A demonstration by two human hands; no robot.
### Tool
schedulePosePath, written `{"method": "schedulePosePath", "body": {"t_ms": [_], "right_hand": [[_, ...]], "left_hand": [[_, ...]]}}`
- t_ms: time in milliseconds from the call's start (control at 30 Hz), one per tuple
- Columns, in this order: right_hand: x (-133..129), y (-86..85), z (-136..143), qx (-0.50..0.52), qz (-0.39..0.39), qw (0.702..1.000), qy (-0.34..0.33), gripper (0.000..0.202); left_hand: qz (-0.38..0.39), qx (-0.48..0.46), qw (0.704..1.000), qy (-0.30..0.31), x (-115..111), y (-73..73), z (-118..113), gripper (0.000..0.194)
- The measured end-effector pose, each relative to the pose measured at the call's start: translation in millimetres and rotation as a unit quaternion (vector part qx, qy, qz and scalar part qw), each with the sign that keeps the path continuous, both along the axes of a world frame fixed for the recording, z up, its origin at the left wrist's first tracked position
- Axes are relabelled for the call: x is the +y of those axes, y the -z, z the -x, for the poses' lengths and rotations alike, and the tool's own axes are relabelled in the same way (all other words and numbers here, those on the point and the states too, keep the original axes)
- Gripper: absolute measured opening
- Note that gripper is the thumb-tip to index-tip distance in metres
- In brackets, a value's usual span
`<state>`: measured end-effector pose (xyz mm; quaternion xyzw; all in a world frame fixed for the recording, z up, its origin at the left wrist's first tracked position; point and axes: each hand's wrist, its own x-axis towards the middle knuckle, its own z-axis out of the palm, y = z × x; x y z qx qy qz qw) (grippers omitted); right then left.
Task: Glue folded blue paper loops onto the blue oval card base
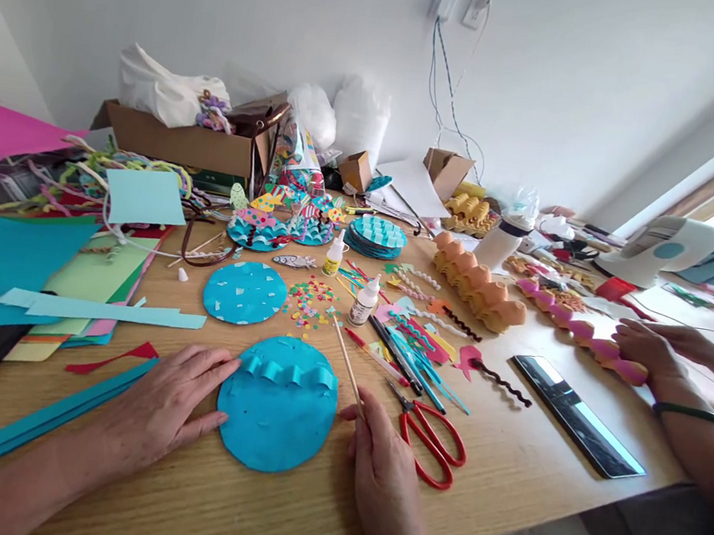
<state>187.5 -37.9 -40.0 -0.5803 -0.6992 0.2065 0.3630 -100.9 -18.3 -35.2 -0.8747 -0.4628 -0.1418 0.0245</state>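
The wooden worktop (165,497) carries everything, and the blue paper disc (274,429) lies close to its front edge, between my hands. My left hand (183,398) is open, not gripping: fingers spread, fingertips against the disc's left rim. Light pressure there seems right; a hard push could slide the disc or buckle the card.

My right hand (382,470) is closed round a slim wooden stick (350,364), just off the disc's right rim. I think steering it from the fingers, wrist low, gives the best control. The tip points toward the worktop's back edge, beyond the disc's upper right; whether it touches anything, or carries glue, I cannot tell.

The red-handled scissors (434,447) lie just beside my right hand, toward the worktop's right end, so my elbow movements are better small. Across the disc's upper half runs a looped blue strip (289,373), its arches standing up; pressing on those would likely flatten them, so I'd work around them. Nearer the back edge stand a white glue bottle (364,302) and, beside it, scattered confetti dots (309,301), easily dragged by a sticky tip.
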Motion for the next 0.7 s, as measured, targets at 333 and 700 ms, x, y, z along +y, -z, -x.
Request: {"method": "schedulePosePath", "body": {"t_ms": [333,700], "right_hand": [[0,-4.4,-5,0.007,-0.006,1.0,0.009,0.034],[12,-27.7,-2,-0.019,0.016,1.0,-0.013,0.023]], "left_hand": [[-0.001,-0.022,1.0,-0.018,-3,1.5,-2,0.055],[-0.026,-0.024,0.999,0.0,-1,11.3,5,0.05]]}}
